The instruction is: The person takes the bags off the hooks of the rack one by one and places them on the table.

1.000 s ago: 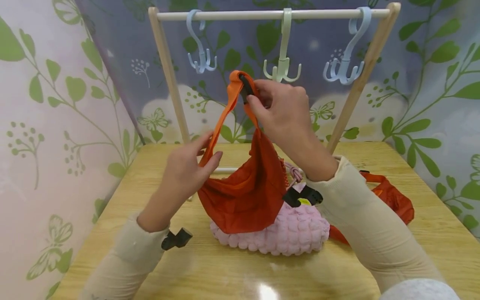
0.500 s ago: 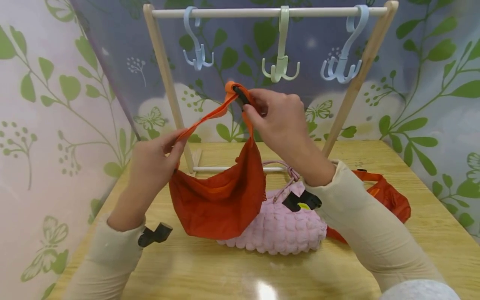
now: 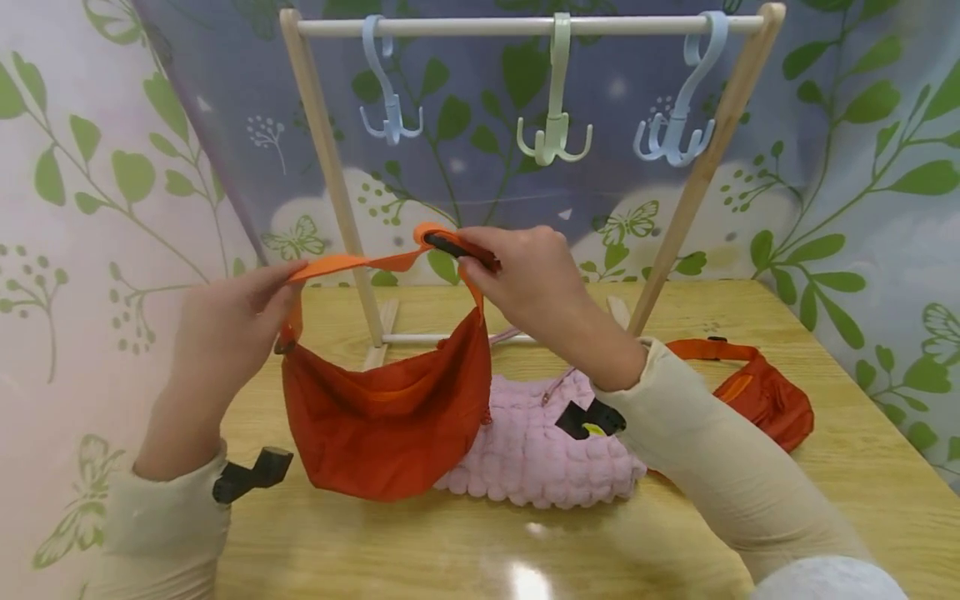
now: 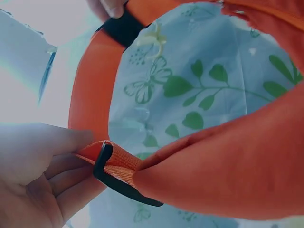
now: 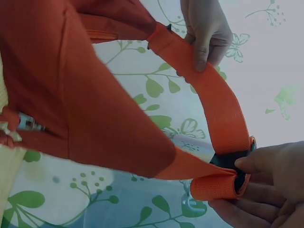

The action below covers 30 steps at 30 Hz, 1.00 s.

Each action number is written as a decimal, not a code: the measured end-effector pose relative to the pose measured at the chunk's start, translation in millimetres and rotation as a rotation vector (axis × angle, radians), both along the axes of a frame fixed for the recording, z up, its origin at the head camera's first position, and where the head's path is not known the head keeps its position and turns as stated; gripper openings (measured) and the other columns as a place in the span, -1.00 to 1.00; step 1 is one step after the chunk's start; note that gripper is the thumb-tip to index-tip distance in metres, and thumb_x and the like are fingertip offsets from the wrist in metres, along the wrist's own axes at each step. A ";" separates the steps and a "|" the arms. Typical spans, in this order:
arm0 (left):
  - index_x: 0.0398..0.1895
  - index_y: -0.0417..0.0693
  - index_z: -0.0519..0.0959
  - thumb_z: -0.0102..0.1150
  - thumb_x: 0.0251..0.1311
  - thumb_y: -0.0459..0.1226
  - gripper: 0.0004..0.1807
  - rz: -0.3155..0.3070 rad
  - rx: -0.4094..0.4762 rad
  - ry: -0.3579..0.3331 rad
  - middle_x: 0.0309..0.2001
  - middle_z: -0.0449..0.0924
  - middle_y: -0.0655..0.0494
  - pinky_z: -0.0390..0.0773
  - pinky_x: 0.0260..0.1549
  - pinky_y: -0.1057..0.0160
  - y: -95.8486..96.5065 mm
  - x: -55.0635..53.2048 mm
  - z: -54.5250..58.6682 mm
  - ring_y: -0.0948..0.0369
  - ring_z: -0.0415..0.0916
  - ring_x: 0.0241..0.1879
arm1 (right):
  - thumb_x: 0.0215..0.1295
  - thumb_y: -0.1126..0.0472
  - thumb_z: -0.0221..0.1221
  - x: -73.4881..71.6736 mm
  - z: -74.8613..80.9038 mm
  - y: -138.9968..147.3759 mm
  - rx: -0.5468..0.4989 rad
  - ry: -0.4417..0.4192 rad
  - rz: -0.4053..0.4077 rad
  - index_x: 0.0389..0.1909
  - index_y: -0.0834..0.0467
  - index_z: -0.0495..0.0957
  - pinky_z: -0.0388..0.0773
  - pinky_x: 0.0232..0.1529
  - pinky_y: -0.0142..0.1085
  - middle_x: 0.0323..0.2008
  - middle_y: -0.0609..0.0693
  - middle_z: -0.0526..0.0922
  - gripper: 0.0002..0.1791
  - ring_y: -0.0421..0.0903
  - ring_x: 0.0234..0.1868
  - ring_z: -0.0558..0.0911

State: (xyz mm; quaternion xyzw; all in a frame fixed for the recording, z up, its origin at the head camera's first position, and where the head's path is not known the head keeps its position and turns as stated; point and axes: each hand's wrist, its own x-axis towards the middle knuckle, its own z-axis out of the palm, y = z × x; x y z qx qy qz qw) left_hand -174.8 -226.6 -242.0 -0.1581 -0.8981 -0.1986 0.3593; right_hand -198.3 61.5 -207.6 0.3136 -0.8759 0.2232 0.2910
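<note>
A red-orange shoulder bag (image 3: 386, 425) hangs by its orange strap (image 3: 337, 264) between my two hands, held up off the table. My left hand (image 3: 221, 342) pinches the strap near the bag's left end, just above a black ring (image 4: 121, 185) seen in the left wrist view. With thumb and fingers my right hand (image 3: 528, 287) grips the strap at its black slider buckle (image 5: 230, 161), where the webbing folds over in a loop. Behind the bag, a pink puffy bag (image 3: 543, 450) lies on the table, partly covered by it.
A rack with a white rail (image 3: 465, 27) stands at the back, carrying a blue hook (image 3: 392, 121), a green hook (image 3: 555, 137) and another blue hook (image 3: 675, 137). A second red bag (image 3: 772, 404) lies on the wooden table (image 3: 420, 550) to the right, partly behind my right sleeve.
My left hand has slid out to the left and down, drawing the strap wide. My right hand has come lower with the buckle, and the bag has shifted left, uncovering more of the pink bag.
</note>
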 end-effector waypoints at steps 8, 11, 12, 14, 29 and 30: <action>-0.04 -0.16 0.69 0.23 0.26 -0.32 -0.76 -0.042 -0.049 -0.013 -0.61 0.62 0.05 0.12 -0.68 0.32 -15.9 3.2 -1.2 0.25 0.17 -0.73 | 0.30 0.24 0.22 -2.7 -6.0 -10.7 0.036 -0.034 0.004 -0.12 0.12 0.70 0.28 -0.54 -0.31 -0.57 -0.05 0.65 -0.81 -0.11 -0.64 0.43; -0.05 -0.18 0.69 0.23 0.25 -0.33 -0.76 -0.048 -0.067 -0.029 -0.55 0.66 0.02 0.11 -0.67 0.31 -22.6 4.2 -4.3 0.26 0.14 -0.72 | 0.31 0.24 0.20 -3.4 -8.1 -16.1 0.045 -0.049 0.019 -0.16 0.12 0.69 0.29 -0.55 -0.32 -0.59 -0.07 0.62 -0.85 -0.11 -0.64 0.43; -0.07 -0.17 0.70 0.22 0.27 -0.31 -0.78 -0.046 -0.080 -0.048 -0.57 0.65 0.05 0.11 -0.67 0.30 -25.1 4.2 -5.2 0.27 0.12 -0.73 | 0.31 0.24 0.20 -3.9 -9.2 -18.2 0.047 -0.050 0.024 -0.18 0.11 0.69 0.30 -0.54 -0.32 -0.58 -0.08 0.62 -0.86 -0.12 -0.63 0.43; -0.09 -0.14 0.70 0.19 0.30 -0.29 -0.80 -0.034 -0.091 -0.094 -0.61 0.62 0.13 0.13 -0.65 0.29 -29.7 5.1 -6.4 0.27 0.13 -0.72 | 0.31 0.24 0.20 -5.4 -11.3 -23.0 0.054 -0.058 0.031 -0.21 0.11 0.68 0.31 -0.53 -0.32 -0.58 -0.09 0.61 -0.88 -0.12 -0.62 0.43; 0.00 -0.28 0.64 0.03 0.40 -0.18 -0.64 0.016 -0.063 -0.440 -0.06 0.64 -0.27 0.40 -0.02 -0.21 -70.4 -23.3 -31.1 -0.23 0.53 0.00 | 0.37 0.24 0.15 -50.7 -43.1 -71.3 0.119 -0.142 0.038 -0.19 0.11 0.66 0.40 -0.38 -0.32 -0.44 -0.10 0.66 -0.87 -0.14 -0.49 0.51; -0.01 -0.29 0.63 0.02 0.41 -0.17 -0.63 0.015 -0.058 -0.460 -0.04 0.63 -0.29 0.38 0.01 -0.22 -72.8 -27.3 -34.3 -0.24 0.50 0.03 | 0.37 0.23 0.15 -54.5 -45.9 -74.4 0.127 -0.148 0.031 -0.18 0.10 0.67 0.42 -0.37 -0.33 -0.40 -0.10 0.69 -0.86 -0.15 -0.48 0.54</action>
